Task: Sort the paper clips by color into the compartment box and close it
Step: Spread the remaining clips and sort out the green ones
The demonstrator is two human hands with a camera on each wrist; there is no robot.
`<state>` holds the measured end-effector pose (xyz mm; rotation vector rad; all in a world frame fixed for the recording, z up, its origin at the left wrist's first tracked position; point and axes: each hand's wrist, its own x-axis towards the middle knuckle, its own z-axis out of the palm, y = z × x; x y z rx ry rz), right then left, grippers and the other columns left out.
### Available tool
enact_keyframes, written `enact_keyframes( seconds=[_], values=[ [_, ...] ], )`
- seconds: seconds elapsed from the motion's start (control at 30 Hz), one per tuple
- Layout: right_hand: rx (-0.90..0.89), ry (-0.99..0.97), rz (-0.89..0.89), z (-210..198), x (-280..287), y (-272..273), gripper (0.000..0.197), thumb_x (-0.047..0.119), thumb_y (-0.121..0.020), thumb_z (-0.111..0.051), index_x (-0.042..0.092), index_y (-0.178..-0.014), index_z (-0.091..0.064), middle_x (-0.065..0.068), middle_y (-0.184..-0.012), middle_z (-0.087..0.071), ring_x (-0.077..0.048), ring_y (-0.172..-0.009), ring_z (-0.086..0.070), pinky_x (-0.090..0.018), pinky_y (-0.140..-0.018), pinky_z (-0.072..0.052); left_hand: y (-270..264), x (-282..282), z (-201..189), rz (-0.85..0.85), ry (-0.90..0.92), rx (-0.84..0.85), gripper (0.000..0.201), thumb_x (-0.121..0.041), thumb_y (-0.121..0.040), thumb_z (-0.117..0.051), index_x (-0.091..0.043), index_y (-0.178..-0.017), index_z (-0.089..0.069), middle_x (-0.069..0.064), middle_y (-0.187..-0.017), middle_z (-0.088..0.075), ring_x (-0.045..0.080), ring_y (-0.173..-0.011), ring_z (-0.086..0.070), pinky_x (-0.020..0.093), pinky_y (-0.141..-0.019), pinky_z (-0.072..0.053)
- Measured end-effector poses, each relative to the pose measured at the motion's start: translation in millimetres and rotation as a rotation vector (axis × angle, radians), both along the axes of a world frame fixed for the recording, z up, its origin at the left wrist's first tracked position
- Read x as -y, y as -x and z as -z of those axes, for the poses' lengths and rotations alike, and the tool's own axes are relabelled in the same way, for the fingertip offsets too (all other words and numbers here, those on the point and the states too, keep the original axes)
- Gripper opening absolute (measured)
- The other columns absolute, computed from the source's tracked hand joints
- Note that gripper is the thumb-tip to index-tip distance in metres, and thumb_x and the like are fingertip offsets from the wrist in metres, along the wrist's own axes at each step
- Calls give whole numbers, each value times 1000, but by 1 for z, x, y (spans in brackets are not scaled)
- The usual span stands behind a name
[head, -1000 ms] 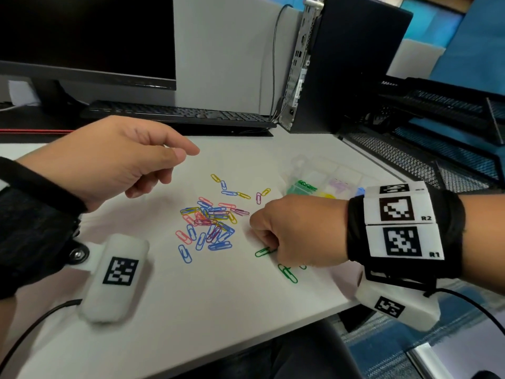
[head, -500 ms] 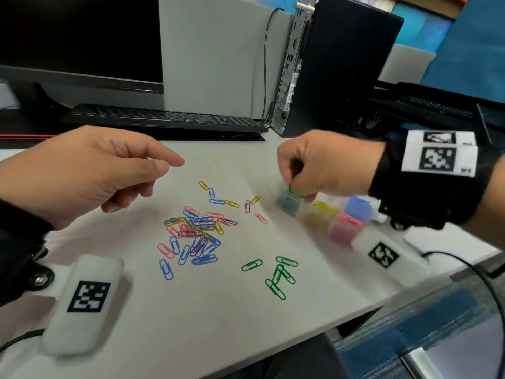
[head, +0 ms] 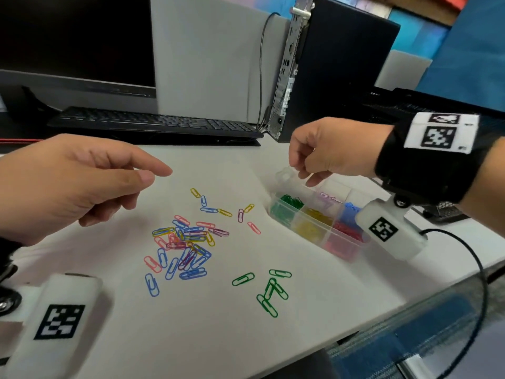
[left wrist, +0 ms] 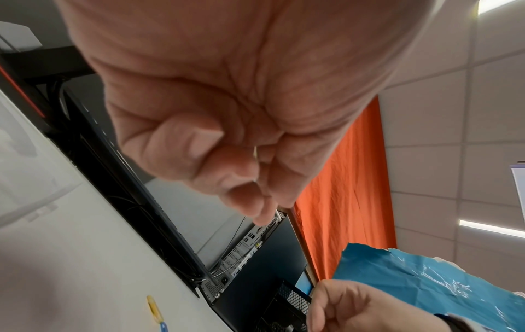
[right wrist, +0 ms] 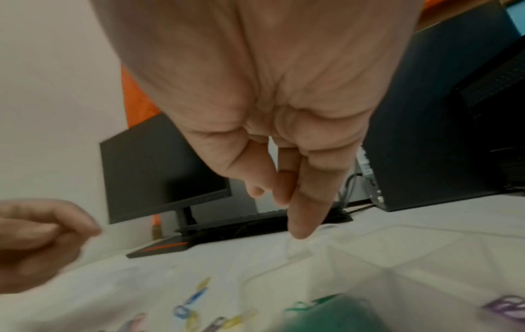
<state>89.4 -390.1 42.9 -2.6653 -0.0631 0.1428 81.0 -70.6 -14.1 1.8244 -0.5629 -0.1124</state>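
Clear plastic compartment box (head: 314, 222), lid open, on matte white desk (head: 191, 337); cells hold green, yellow, red, blue, purple wire clips. Right hand (head: 332, 149) hovers over its far-left corner, fingers loosely curled, pinching nothing visible. Mixed clip pile (head: 183, 244) mid-desk; green clips (head: 269, 289) nearer the front edge. Left hand (head: 71, 181) above the desk left of the pile, relaxed, empty.

Head looks down; wrist views face fingertips closely.

An office desk (head: 246, 337): monitor (head: 76, 42), keyboard (head: 153, 123), desktop computer tower (head: 338, 64), grey partition panel (head: 207, 56).
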Motion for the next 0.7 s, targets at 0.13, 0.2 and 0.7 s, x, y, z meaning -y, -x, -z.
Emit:
enact_keyframes(
  seconds=[0.13,0.2,0.7],
  values=[
    [-82,-54,-188,3,-24,48,14,9,-85,-65,19,-94,-64,-2,-82,-67,-30,-73,-71,-48,-68,-60,1,2,0,9,-26,2,88,-81,-30,-73,-26,-99,-76,8,-55,-55,13,-33,-41,18,-34,-31],
    [-180,151,-265,12,-38,80,28,42,-83,-67,30,-107,-57,8,-88,-64,-19,-70,-67,-32,-62,-57,1,2,2,0,-36,13,82,-79,-34,-74,-27,-98,-76,7,-55,-55,13,-33,-41,18,-34,-31],
    [-184,355,-245,64,-58,93,10,23,-87,-62,23,-90,-53,6,-87,-59,3,-55,-56,-11,-47,-42,1,7,5,-109,-13,71,21,-11,-88,-62,-24,-91,-77,8,-54,-55,19,-39,-38,18,-35,-29]
  ],
)
